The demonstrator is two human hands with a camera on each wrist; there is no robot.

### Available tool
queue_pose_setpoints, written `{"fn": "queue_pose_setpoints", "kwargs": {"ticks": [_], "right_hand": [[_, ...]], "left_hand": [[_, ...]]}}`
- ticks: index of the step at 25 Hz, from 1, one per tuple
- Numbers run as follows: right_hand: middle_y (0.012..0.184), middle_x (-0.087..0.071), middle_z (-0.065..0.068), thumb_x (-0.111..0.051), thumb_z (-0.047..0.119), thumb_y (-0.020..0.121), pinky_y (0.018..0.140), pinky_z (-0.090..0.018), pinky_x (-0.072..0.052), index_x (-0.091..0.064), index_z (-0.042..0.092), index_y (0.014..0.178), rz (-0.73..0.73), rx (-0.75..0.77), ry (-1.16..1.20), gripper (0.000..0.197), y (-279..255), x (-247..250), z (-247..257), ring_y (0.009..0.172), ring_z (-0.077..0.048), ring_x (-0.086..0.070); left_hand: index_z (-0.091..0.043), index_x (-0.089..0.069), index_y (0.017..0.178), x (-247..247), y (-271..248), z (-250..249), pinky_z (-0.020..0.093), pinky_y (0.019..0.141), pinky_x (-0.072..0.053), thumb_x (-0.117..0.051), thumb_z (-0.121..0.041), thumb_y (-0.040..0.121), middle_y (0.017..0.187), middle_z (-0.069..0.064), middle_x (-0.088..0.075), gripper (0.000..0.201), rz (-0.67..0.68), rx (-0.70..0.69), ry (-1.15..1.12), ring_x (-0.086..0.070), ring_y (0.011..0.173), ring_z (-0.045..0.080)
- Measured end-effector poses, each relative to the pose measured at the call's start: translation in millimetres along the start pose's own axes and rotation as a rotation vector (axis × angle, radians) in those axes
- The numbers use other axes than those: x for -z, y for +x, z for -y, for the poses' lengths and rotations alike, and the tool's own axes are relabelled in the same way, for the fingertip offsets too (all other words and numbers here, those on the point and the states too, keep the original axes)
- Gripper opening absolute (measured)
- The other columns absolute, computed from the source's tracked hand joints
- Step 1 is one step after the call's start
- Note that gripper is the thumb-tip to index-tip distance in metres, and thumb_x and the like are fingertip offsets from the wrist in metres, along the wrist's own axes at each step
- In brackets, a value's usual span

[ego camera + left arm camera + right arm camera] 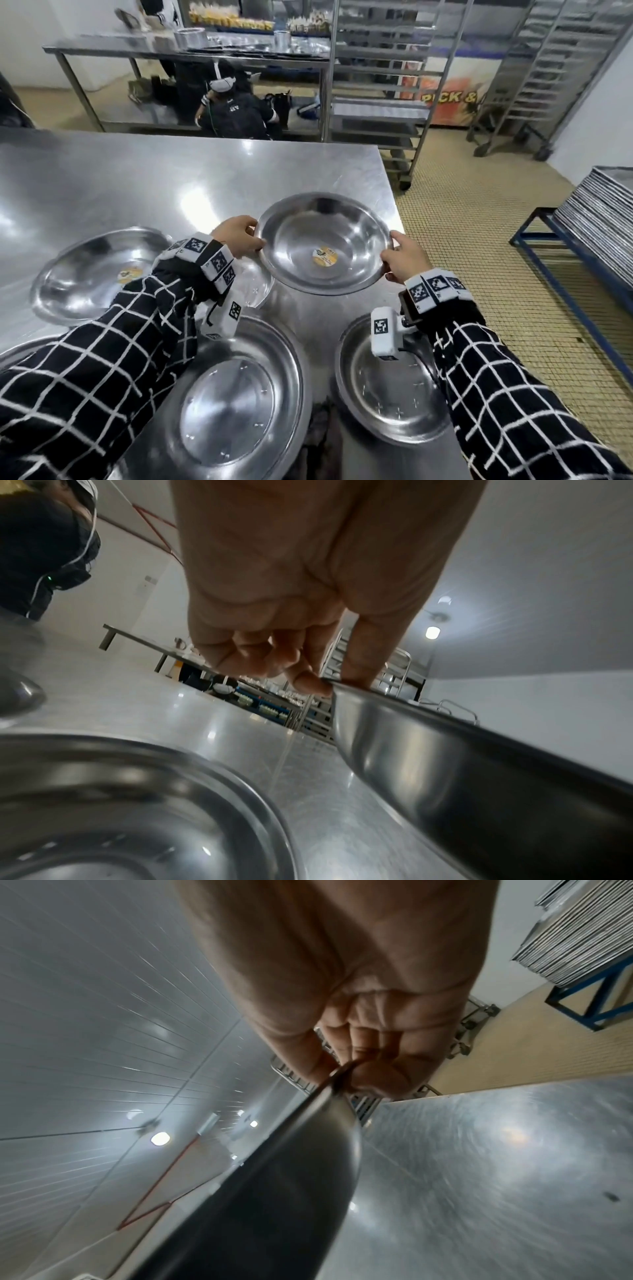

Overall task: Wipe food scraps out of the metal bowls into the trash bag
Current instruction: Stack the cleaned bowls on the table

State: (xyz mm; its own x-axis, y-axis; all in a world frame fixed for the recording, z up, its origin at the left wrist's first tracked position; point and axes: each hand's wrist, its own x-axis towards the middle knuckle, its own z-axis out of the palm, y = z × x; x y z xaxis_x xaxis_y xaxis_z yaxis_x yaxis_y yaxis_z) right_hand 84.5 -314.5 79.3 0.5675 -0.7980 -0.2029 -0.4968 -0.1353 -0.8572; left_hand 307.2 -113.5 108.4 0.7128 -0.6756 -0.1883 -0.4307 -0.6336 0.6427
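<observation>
A round metal bowl (323, 241) with an orange sticker at its bottom is held over the steel table (137, 178), near the right edge. My left hand (239, 236) pinches its left rim, and my right hand (402, 255) pinches its right rim. In the left wrist view the left hand (308, 669) has the thumb above and fingers under the bowl's (445, 764) rim. From the right wrist, the right hand (352, 1069) clamps the thin rim of the bowl (291, 1177). The bowl's inside looks bare of scraps. No trash bag is in view.
Several other metal bowls lie on the table: one at the left (92, 274), one in front (239, 404), one at the right front (387, 387). A stack of trays on a blue frame (596, 219) stands right. A crouching person (236, 109) and racks (380, 85) are beyond.
</observation>
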Motion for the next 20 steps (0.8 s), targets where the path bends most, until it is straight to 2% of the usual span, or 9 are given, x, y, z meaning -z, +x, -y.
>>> {"fn": "queue_pose_setpoints", "kwargs": {"ticks": [1, 3, 7, 9, 11, 13, 14, 17, 20], "right_hand": [[0.089, -0.063, -0.016, -0.049, 0.001, 0.084, 0.065, -0.037, -0.051, -0.056, 0.021, 0.119, 0.008, 0.020, 0.009, 0.041, -12.8, -2.3, 3.8, 0.069, -0.026, -0.058], [0.081, -0.059, -0.016, -0.047, 0.000, 0.085, 0.063, -0.035, -0.049, -0.057, 0.022, 0.111, 0.031, 0.059, 0.026, 0.035, -51.1, -10.1, 12.5, 0.068, -0.025, -0.057], [0.073, -0.056, -0.008, -0.046, 0.000, 0.087, 0.057, -0.031, -0.048, -0.053, 0.028, 0.118, 0.092, 0.135, 0.046, 0.042, -133.4, -37.1, 16.5, 0.063, -0.020, -0.055], [0.078, -0.058, -0.005, -0.047, 0.002, 0.089, 0.053, -0.027, -0.046, -0.051, 0.032, 0.119, 0.128, 0.139, 0.025, 0.042, -165.9, -54.2, 8.4, 0.062, -0.017, -0.056], [0.093, -0.060, -0.003, -0.048, 0.007, 0.091, 0.059, -0.028, -0.051, -0.045, 0.036, 0.126, 0.156, 0.130, -0.023, 0.045, -195.7, -75.0, -2.4, 0.073, -0.017, -0.060], [0.104, -0.061, -0.002, -0.049, 0.012, 0.092, 0.075, -0.033, -0.051, -0.047, 0.031, 0.130, 0.154, 0.176, -0.110, 0.042, -214.2, -94.4, -10.8, 0.089, -0.019, -0.060], [0.105, -0.062, -0.002, -0.049, 0.014, 0.092, 0.077, -0.031, -0.047, -0.048, 0.029, 0.128, 0.150, 0.201, -0.177, 0.039, -220.0, -102.5, -14.3, 0.092, -0.020, -0.059], [0.101, -0.063, -0.008, -0.046, 0.016, 0.093, 0.062, -0.023, -0.039, -0.045, 0.022, 0.131, 0.138, 0.250, -0.465, 0.038, -228.0, -119.5, -21.7, 0.076, -0.019, -0.053], [0.079, -0.054, -0.004, -0.038, 0.020, 0.098, 0.060, -0.027, -0.039, -0.040, 0.010, 0.131, 0.091, 0.291, -0.743, 0.034, -233.4, -127.3, -26.2, 0.068, -0.020, -0.050]], "left_hand": [[-0.006, -0.060, 0.118, 7.7, -14.7, 1.8, 0.034, 0.077, -0.052, -0.065, -0.014, 0.086, 0.105, 0.010, -0.067, 0.034, -0.013, -0.027, 0.018, -0.063, 0.091, 0.024], [-0.006, -0.065, 0.106, 21.7, -53.4, 15.5, 0.033, 0.075, -0.049, -0.064, -0.017, 0.087, 0.095, 0.009, -0.068, 0.021, -0.043, -0.068, 0.082, -0.063, 0.086, 0.025], [-0.016, -0.061, 0.103, 34.4, -133.5, 63.8, 0.031, 0.066, -0.046, -0.062, -0.022, 0.089, 0.083, 0.002, -0.063, 0.015, -0.070, -0.096, 0.157, -0.061, 0.074, 0.020], [-0.017, -0.061, 0.102, 35.5, -166.2, 90.4, 0.030, 0.067, -0.042, -0.063, -0.024, 0.088, 0.082, 0.001, -0.061, 0.015, -0.089, -0.106, 0.199, -0.059, 0.077, 0.021], [-0.017, -0.061, 0.097, 37.1, -200.8, 117.1, 0.033, 0.070, -0.043, -0.064, -0.025, 0.087, 0.085, 0.001, -0.062, 0.014, -0.071, -0.117, 0.217, -0.058, 0.081, 0.022], [-0.015, -0.062, 0.095, 37.3, -226.9, 141.6, 0.036, 0.072, -0.045, -0.066, -0.027, 0.086, 0.085, 0.001, -0.062, 0.015, -0.063, -0.125, 0.224, -0.059, 0.082, 0.022], [-0.015, -0.061, 0.093, 35.0, -237.8, 151.4, 0.035, 0.070, -0.043, -0.066, -0.028, 0.086, 0.083, 0.000, -0.062, 0.015, -0.072, -0.125, 0.242, -0.058, 0.081, 0.023], [-0.011, -0.061, 0.095, 20.9, -255.4, 173.9, 0.029, 0.067, -0.033, -0.066, -0.028, 0.087, 0.083, 0.000, -0.058, 0.019, -0.093, -0.114, 0.298, -0.056, 0.082, 0.023], [-0.010, -0.060, 0.097, 9.6, -258.5, 188.5, 0.032, 0.071, -0.041, -0.063, -0.038, 0.087, 0.089, 0.002, -0.061, 0.029, -0.024, -0.105, 0.357, -0.058, 0.085, 0.023]]}}
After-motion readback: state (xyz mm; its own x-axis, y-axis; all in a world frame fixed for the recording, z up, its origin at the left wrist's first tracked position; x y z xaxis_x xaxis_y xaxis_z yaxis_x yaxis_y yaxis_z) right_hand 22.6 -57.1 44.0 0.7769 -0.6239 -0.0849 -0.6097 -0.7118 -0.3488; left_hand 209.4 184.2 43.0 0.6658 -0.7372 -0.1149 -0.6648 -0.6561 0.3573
